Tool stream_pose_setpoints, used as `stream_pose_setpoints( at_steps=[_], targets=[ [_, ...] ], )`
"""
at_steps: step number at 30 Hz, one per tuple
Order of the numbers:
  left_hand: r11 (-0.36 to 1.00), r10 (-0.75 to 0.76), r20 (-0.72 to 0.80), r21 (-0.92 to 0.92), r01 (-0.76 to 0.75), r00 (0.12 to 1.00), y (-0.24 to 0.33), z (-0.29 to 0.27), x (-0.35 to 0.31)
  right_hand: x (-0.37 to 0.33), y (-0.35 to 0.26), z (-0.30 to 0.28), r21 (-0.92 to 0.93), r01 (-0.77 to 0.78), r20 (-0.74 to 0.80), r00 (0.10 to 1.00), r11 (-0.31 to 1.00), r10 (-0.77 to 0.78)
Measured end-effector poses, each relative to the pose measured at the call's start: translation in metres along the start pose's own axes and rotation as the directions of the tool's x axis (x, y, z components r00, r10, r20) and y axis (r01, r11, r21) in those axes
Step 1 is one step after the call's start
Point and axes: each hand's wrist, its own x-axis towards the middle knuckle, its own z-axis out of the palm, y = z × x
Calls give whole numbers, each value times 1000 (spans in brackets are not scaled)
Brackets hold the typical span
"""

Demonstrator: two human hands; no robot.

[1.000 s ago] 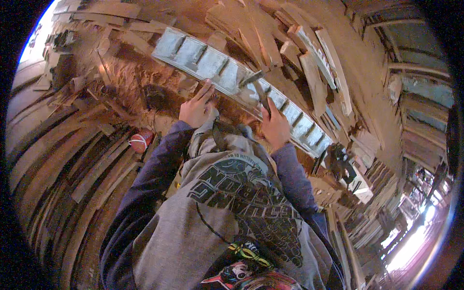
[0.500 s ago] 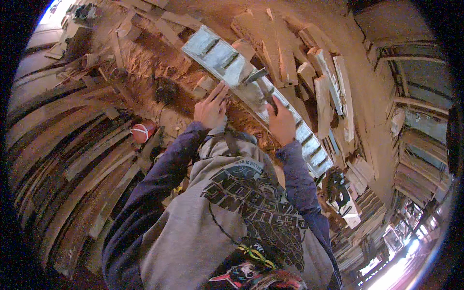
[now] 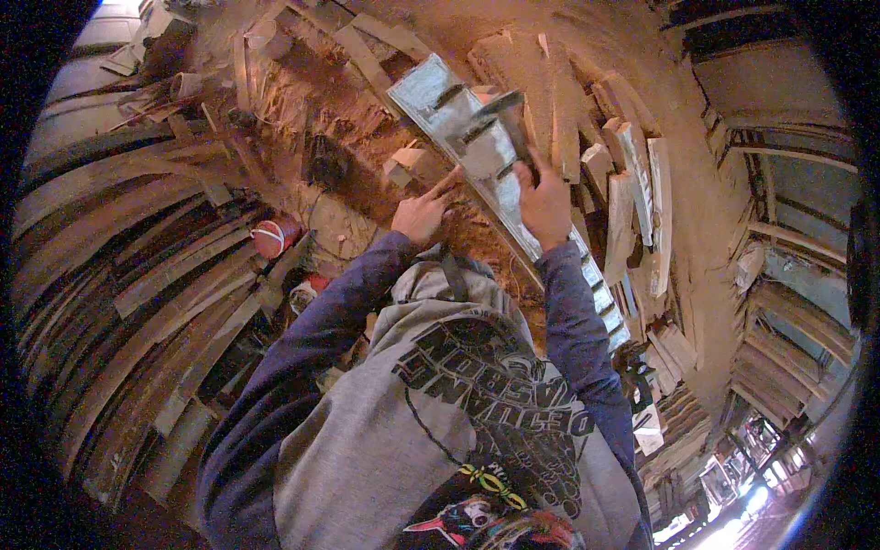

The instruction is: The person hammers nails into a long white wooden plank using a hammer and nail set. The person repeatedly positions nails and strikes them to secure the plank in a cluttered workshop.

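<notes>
A long pale board (image 3: 504, 190) with evenly spaced dark slots across it runs diagonally from the upper middle to the lower right. My right hand (image 3: 546, 206) is closed around the handle of a hammer-like tool (image 3: 495, 107), whose dark elongated head lies over the board's upper part. At the board's near left edge is my left hand (image 3: 422, 216); one finger stretches out to the edge and the others look partly bent. I see nothing held in it. A small wooden block (image 3: 412, 163) sits beside the board, just beyond my left hand.
Several loose timber offcuts (image 3: 620, 206) lie right of the board on the dusty ground. Long stacked planks (image 3: 137, 266) fill the left side, with a red bucket (image 3: 273, 237) near their end. Dark machinery (image 3: 632, 365) stands at the board's lower end.
The tool in my right hand has moved up along the board, toward its far end. My left hand has gone from lying flatter at the edge to one finger pointing onto it. The view has shifted slightly.
</notes>
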Motion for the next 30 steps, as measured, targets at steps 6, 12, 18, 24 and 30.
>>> stream_pose_setpoints(
  at_steps=[6, 12, 18, 24, 30],
  targets=[
    [999, -7, 121, 47, 1, 993, -8, -3, 1, -13, -8, 16, -70, -61, -144, 988, 996, 51],
    [1000, 1, 71, 27, -3, 997, -3, -19, 1, -17, -2, 22, -40, -12, -114, 993, 999, 8],
    [998, 25, 179, 57, -36, 984, -13, -18, 7, -20, -31, 27, -73, -180, 92, 978, 981, 186],
    [995, 98, 129, -13, -97, 987, -23, -14, 5, 15, -44, 30, 24, 58, -231, 972, 998, -51],
    [995, 94, 162, 3, -96, 982, -20, -15, 5, 43, -38, 52, -121, -62, 14, 998, 991, 64]
  ],
)
